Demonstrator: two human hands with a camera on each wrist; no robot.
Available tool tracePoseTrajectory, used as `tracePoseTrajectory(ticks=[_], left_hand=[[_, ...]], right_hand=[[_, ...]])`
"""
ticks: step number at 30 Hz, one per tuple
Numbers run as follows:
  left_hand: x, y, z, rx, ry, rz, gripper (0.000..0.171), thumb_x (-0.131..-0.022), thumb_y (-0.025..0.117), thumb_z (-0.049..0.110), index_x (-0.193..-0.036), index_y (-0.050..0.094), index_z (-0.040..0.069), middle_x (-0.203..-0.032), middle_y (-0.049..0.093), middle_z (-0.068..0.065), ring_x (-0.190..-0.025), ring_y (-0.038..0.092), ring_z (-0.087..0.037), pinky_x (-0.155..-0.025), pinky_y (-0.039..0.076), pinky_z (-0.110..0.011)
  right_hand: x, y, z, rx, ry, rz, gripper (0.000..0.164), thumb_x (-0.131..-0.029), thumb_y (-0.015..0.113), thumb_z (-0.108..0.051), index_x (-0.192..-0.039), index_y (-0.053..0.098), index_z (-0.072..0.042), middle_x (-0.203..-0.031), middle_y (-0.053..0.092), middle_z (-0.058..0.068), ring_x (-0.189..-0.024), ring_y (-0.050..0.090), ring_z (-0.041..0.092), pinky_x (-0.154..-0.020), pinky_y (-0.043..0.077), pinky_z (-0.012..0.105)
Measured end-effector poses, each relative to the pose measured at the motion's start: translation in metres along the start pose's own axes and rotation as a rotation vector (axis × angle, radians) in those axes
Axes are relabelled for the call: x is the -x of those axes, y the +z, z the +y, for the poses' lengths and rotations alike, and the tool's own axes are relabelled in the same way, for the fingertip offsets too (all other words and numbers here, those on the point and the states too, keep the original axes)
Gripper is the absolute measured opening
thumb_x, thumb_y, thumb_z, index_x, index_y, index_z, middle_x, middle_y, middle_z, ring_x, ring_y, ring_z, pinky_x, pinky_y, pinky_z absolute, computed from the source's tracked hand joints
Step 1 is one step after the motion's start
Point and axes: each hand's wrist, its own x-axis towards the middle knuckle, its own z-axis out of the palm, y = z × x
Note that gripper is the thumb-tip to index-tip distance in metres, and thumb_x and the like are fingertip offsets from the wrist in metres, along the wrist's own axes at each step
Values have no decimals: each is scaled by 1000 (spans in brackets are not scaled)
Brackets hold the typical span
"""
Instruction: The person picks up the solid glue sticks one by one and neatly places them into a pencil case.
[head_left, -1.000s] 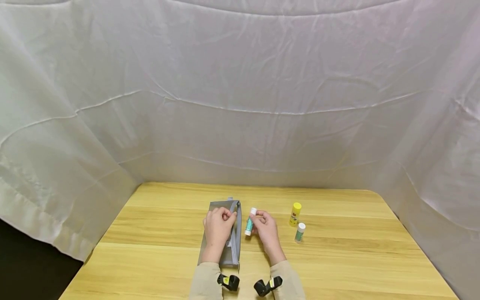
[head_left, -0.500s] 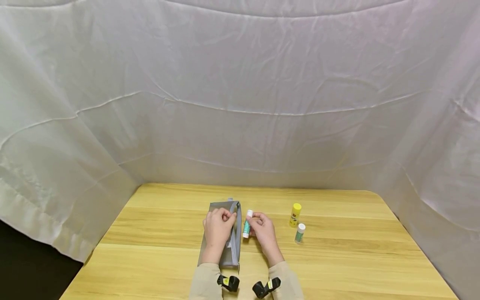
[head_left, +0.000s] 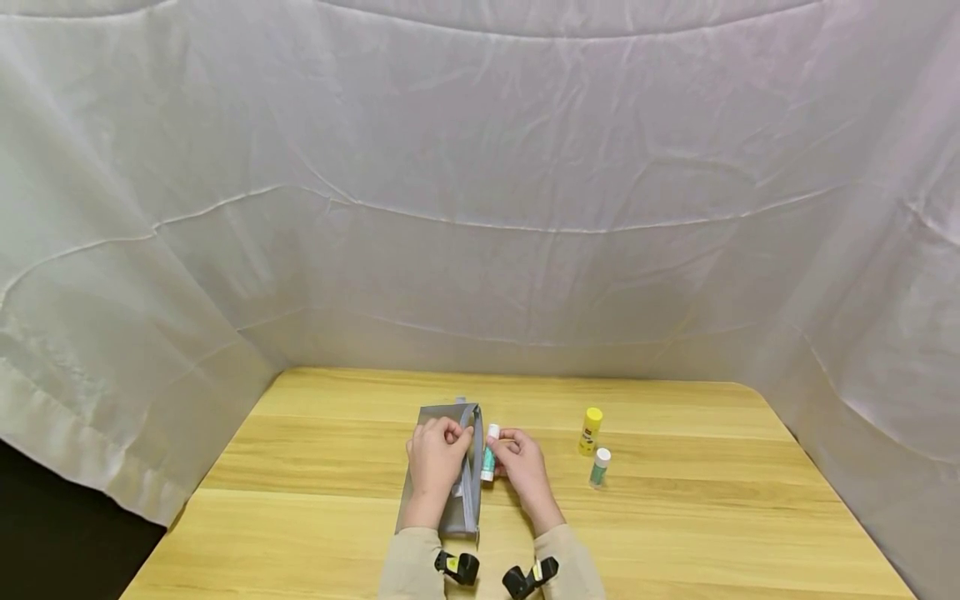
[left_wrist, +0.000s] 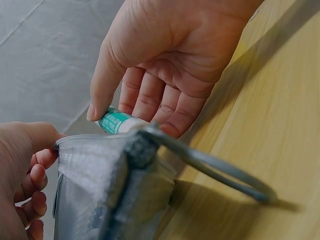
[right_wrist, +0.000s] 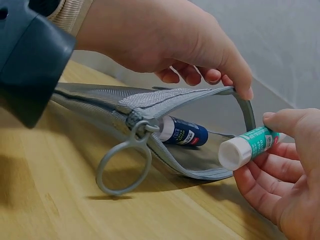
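Closed in at the back and on both sides by satiny pale grey curtain fabric (head_left: pixel 480 283), reaching beyond the top edge of the head view. Crossed by long, wavy, roughly horizontal creases (head_left: pixel 555 229), with finer wrinkles between. Tinted faintly pink at the upper right; duller low down, behind the counter (head_left: pixel 720 517). Surfaced, on that counter, in yellowish wood grain with bands running side to side, and rounded at the far corners. Bordered at the lower left, beneath the curtain fabric, by a black area (head_left: pixel 60 517) too dark to make out. Lit softly, with blurred shadows across the wood in both wrist views.
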Motion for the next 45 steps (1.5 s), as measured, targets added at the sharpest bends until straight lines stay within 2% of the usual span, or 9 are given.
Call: tracePoseTrajectory(ticks=[4,7,30,40,45], left_hand=[[0,1,-1,-2,-1,-4,25,-80,77,29,-65,59,20,-63,48,6,-70,43,-15,-77,31,-35],[0,1,-2,-1,-2,-8,25,-80,77,29,-65,59,20,-63,47,6,-71,44,-15,-78,32,-36],[0,-1,-1,2,-1,-3,26,-80,77,29,-65,58,20,-63,46,6,-68,42,-14,-76,31,-35],[1,-3,2,8,-10,-5,26,-80,77,29,-65,59,19,-64,48,5,-69,42,-15,-76,31,-35],[0,-3,2,0,-13,-8,26,-80,77,29,-65,59,19,-64,48,5,-69,42,-14,-76,31,-35]], right_hand=[[10,3,-18,7,-2,-7,33,-93,61,-10,-115,55,14,-98,68,33,-68,63,12,-61,55,31],[13,4,-23,9,6,-4,32,-93,61,-10,-115,56,14,-98,68,33,-67,62,11,-62,55,32],[11,7,-17,16,25,-54,31,-94,60,-11,-114,56,13,-88,69,26,-64,61,13,-61,56,35],[16,12,-21,59,25,-40,33,-94,61,-12,-115,57,13,-90,70,26,-62,61,10,-62,57,36],[10,12,-11,66,28,-36,34,-94,61,-13,-115,56,14,-90,70,26,-62,61,10,-61,57,37]])
